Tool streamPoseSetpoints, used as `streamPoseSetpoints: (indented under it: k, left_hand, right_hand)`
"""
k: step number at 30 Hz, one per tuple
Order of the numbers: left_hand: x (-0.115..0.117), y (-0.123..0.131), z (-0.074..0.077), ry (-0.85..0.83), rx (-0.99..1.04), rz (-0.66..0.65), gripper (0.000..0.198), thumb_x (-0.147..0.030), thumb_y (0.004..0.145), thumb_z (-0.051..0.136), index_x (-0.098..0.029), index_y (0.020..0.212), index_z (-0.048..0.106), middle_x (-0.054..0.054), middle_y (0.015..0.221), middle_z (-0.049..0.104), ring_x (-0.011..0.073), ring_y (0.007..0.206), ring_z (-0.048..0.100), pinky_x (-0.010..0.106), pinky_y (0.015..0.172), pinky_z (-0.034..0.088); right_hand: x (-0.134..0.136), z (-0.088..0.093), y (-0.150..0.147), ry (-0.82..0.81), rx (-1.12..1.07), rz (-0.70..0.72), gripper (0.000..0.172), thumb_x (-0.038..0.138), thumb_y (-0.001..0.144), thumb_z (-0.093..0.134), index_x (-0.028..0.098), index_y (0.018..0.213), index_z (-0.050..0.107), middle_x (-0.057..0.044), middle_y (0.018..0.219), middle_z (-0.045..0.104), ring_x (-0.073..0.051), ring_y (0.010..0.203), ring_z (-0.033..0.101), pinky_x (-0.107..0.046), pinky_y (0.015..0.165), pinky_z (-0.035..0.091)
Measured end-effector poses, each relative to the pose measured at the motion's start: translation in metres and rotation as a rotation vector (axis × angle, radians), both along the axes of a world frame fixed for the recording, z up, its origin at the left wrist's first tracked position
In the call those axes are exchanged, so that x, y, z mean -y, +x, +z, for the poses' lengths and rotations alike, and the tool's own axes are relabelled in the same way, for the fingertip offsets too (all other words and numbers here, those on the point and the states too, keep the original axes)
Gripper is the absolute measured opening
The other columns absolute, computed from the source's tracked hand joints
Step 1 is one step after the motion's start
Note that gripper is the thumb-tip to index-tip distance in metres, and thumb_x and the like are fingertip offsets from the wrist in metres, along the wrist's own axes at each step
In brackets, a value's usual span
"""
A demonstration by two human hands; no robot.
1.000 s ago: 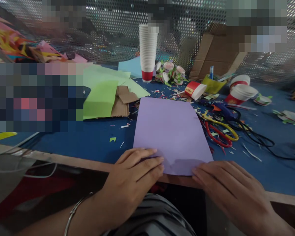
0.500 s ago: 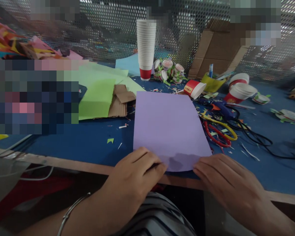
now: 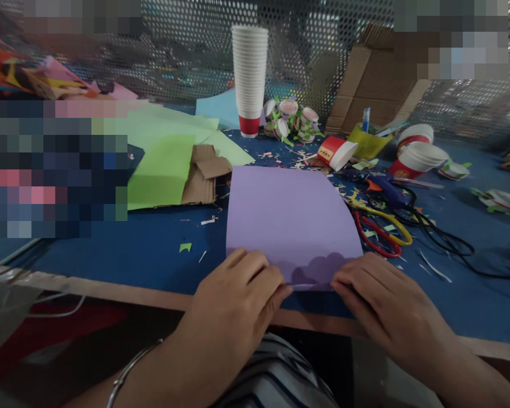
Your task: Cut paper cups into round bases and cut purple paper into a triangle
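A sheet of purple paper (image 3: 289,221) lies in front of me, its near edge curled up into a narrow lip between my hands. My left hand (image 3: 242,300) grips the near left part of that edge, thumb below and fingers bent on top. At the near right corner, my right hand (image 3: 386,300) pinches the edge the same way. The sheet bows slightly, most of all along its right side. Scissors with red and yellow handles (image 3: 382,232) lie just beyond the right edge of the sheet.
A tall stack of paper cups (image 3: 250,79) stands at the back. Green paper (image 3: 164,173) lies over cardboard (image 3: 202,175) on the left. To the right are a blue glue gun (image 3: 389,190) with a black cord, a yellow holder (image 3: 368,141) and a tipped red cup (image 3: 335,153). Paper scraps are scattered about.
The near edge of the purple paper has turned up into a lip, and the sheet bows more. Both hands have curled and shifted slightly away from me with it.
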State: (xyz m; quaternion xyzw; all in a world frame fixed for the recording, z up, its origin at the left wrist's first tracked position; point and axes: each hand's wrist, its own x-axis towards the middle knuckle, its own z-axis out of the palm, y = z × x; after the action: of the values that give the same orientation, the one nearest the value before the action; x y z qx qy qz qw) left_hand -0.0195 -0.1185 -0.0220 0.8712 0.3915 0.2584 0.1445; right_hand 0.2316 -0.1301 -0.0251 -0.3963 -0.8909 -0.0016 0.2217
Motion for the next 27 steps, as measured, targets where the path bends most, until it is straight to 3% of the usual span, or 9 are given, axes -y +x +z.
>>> streamPoseSetpoints:
  k: [11, 17, 22, 27]
  left_hand:
    - [-0.002, 0.006, -0.003, -0.002, -0.076, 0.124, 0.022, -0.023, 0.098, 0.056, -0.020, 0.077, 0.057, 0.002, 0.076, 0.061, 0.0208, 0.072, 0.054, 0.037, 0.066, 0.040]
    - [0.002, -0.002, -0.009, -0.012, -0.004, 0.167, 0.004, -0.024, 0.097, 0.062, -0.022, 0.099, 0.060, 0.001, 0.087, 0.067, 0.0210, 0.081, 0.058, 0.036, 0.072, 0.041]
    - [0.006, -0.013, -0.008, -0.045, -0.003, 0.208, 0.010, -0.017, 0.098, 0.058, -0.022, 0.090, 0.056, -0.001, 0.085, 0.064, 0.0195, 0.081, 0.054, 0.036, 0.077, 0.039]
    - [0.012, -0.023, -0.009, -0.022, -0.013, 0.284, 0.008, -0.016, 0.097, 0.059, -0.021, 0.096, 0.053, -0.002, 0.086, 0.062, 0.0185, 0.082, 0.052, 0.035, 0.076, 0.037]
  right_hand:
    - [0.003, -0.005, 0.000, -0.032, -0.037, -0.067, 0.013, 0.016, 0.103, 0.051, 0.017, 0.094, 0.060, -0.006, 0.084, 0.065, -0.020, 0.079, 0.058, -0.034, 0.074, 0.048]
    - [0.004, -0.009, -0.001, -0.040, -0.045, -0.117, 0.012, 0.016, 0.102, 0.054, 0.016, 0.091, 0.059, -0.006, 0.083, 0.062, -0.019, 0.078, 0.055, -0.034, 0.074, 0.044]
    - [0.004, -0.009, -0.001, -0.048, -0.043, -0.114, 0.012, 0.017, 0.102, 0.054, 0.016, 0.090, 0.059, -0.005, 0.082, 0.060, -0.019, 0.078, 0.054, -0.033, 0.075, 0.043]
    - [0.003, -0.008, -0.001, -0.039, -0.049, -0.111, 0.013, 0.018, 0.102, 0.055, 0.016, 0.090, 0.059, -0.005, 0.082, 0.060, -0.018, 0.077, 0.054, -0.032, 0.075, 0.042]
